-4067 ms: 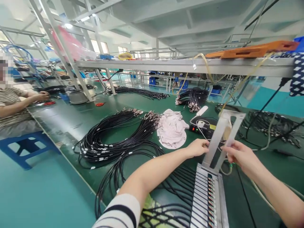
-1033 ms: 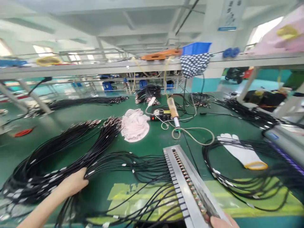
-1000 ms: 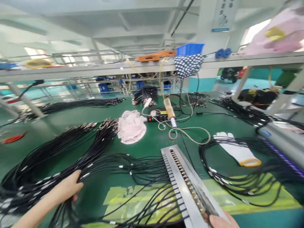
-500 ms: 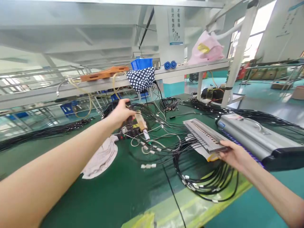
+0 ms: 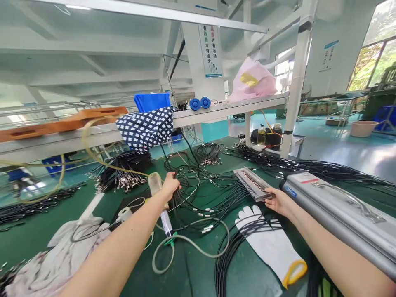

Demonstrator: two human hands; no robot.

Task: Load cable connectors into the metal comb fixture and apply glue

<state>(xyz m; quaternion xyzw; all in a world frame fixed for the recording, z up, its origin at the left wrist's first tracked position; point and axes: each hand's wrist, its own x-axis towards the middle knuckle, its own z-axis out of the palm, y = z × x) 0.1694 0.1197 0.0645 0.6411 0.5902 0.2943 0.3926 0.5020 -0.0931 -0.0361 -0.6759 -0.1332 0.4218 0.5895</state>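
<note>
My left hand (image 5: pixel 171 185) is closed round a bundle of thin black cables (image 5: pixel 177 203) in the middle of the bench. My right hand (image 5: pixel 276 201) grips the near end of a long metal slotted fixture (image 5: pixel 251 184), thumb on top. Black cables fan out from the fixture's left side. Below it lies a white glove (image 5: pixel 268 246) with a yellow cuff, and a coil of black cables (image 5: pixel 230 251) crosses its fingers. By my left forearm is a clear syringe-like tube (image 5: pixel 166 225) with a green fitting and a pale hose.
A silver case with a handle (image 5: pixel 334 214) stands right of my right arm. A crumpled cloth (image 5: pixel 71 239) lies at left. More cable bundles (image 5: pixel 119 171) lie at the back. Overhead, a shelf (image 5: pixel 229 108) bears a blue bin (image 5: pixel 152 102) and a pink bag (image 5: pixel 252 82).
My view has shifted. My left hand has come nearer the middle, now with black cables in it. The fixture, still in my right hand, has moved off the glove, which now shows.
</note>
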